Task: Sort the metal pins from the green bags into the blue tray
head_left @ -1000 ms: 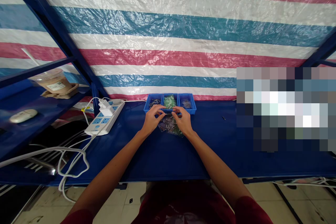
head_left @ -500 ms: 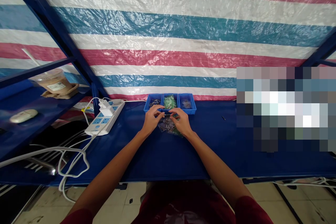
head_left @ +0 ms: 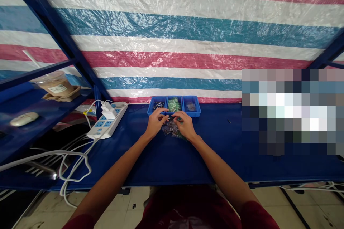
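My left hand [head_left: 156, 121] and my right hand [head_left: 185, 124] face each other in front of the blue bins, fingertips close together. A small, thin metallic piece [head_left: 171, 117] spans the gap between them, each hand pinching at one end. It is too small to name its kind. Below the fingers lies a pile of small clear plastic bags [head_left: 172, 130], with thin metal pieces and some green among them. Just behind stand three joined blue bins [head_left: 199, 113]. Dark metal pieces [head_left: 158, 105] fill the left one, green packets [head_left: 174, 104] the middle, clear packets [head_left: 191, 106] the right.
To the left, a white power strip [head_left: 107, 121] with a plugged-in adapter and loose white cables [head_left: 87, 164] lies on the blue table [head_left: 172, 166]. A side shelf holds a drink cup [head_left: 57, 86] and a mouse [head_left: 24, 118]. A thin dark piece [head_left: 229, 120] rests right; beyond it is a pixelated area.
My fingers have shifted very slightly around the small piece, which shows less brightly between them. Everything else stays in place.
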`<state>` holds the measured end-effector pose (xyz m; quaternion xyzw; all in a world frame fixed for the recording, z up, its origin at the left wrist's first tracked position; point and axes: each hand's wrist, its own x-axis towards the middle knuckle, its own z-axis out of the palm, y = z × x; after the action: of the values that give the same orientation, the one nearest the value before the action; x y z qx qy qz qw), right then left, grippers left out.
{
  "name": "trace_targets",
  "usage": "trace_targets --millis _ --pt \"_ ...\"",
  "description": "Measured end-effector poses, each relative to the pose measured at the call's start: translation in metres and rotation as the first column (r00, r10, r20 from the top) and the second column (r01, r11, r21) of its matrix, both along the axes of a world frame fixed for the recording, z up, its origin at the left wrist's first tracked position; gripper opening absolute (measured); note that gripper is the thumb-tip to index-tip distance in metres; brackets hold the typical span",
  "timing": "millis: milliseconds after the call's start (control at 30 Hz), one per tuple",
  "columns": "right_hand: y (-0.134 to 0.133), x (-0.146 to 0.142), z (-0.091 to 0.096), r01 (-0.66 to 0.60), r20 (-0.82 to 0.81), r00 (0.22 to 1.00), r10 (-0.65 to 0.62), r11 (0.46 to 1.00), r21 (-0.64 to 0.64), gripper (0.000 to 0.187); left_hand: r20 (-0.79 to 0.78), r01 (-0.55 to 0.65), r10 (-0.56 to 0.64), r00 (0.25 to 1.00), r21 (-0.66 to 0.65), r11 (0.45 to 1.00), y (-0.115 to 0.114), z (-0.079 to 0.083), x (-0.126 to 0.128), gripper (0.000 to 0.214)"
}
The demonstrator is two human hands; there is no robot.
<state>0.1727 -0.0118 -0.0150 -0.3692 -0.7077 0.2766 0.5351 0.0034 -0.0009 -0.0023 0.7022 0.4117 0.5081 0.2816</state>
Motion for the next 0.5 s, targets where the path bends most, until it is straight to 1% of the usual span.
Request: trace_targets --millis 300,500 --pt "0.0013 0.002 -0.0005 0.066 -0.02 0.998 -0.066 0.997 0.042 0.021 0.032 0.015 -0.013 0.999 -0.053 0.999 0.0013 -0.0004 -0.0002 0.028" --pt "0.0007 0.0006 -0.0016 0.042 -0.015 0.999 -0.042 0.998 0.039 0.023 0.048 0.032 -0.028 0.998 -0.066 0.997 0.0004 -0.0005 0.0012 0.03"
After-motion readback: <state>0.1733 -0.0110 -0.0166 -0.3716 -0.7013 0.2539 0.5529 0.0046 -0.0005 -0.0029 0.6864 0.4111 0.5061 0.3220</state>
